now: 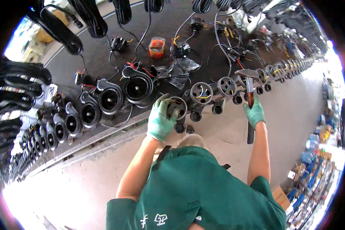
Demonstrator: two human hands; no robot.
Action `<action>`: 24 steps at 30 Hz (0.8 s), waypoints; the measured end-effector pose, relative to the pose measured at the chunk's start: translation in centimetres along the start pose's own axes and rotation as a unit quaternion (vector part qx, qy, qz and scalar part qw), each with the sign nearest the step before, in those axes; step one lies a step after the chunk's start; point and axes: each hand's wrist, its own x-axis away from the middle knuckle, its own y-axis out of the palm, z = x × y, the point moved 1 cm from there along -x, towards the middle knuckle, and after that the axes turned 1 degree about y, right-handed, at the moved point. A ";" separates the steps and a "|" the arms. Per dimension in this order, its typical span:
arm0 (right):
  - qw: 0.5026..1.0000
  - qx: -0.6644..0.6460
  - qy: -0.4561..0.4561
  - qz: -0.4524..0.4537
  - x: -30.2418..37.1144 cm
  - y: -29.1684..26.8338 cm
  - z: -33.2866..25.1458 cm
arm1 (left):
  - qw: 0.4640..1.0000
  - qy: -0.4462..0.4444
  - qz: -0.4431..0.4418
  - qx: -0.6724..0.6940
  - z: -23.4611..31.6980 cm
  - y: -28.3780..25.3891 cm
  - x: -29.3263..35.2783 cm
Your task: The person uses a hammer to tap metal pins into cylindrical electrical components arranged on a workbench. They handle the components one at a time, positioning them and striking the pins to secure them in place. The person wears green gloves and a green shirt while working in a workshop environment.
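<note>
In green work gloves, both of my hands are at the near edge of a long dark bench. My left hand (161, 119) is closed on the rim of a round grey metal housing (184, 108), with the thumb over its open face. A short black cylinder (179, 128) is just below that housing. My right hand (255, 112) grips a hammer (250, 94) by its handle. The hammer's metal head points away from me, and the black lower end of the handle sticks out below the glove. Two more open housings, a nearer one (201, 93) and a farther one (227, 87), sit between my hands, with coloured wires inside.
A long row of black blower-like units (138, 88) runs along the edge to the left. More housings continue right. An orange-red tub (156, 48), crumpled black plastic (180, 73) and wired parts (119, 44) lie on the bench (99, 57). Coiled black cables (122, 11) line the far side.
</note>
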 end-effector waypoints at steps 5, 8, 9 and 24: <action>0.999 0.034 -0.006 -0.023 -1.8 0.8 2.8 | 0.917 -0.218 -0.003 0.334 -0.5 0.8 -0.6; 0.993 -0.070 -0.090 0.030 -2.8 1.3 4.3 | 0.930 -0.150 -0.008 0.334 -1.3 0.8 0.4; 0.982 -0.111 -0.140 0.055 -2.9 1.3 5.0 | 0.940 -0.124 -0.008 0.318 -1.3 0.7 0.7; 0.932 -0.073 -0.252 -0.250 11.6 1.0 -12.5 | 0.945 -0.047 -0.035 0.323 -1.2 2.1 2.0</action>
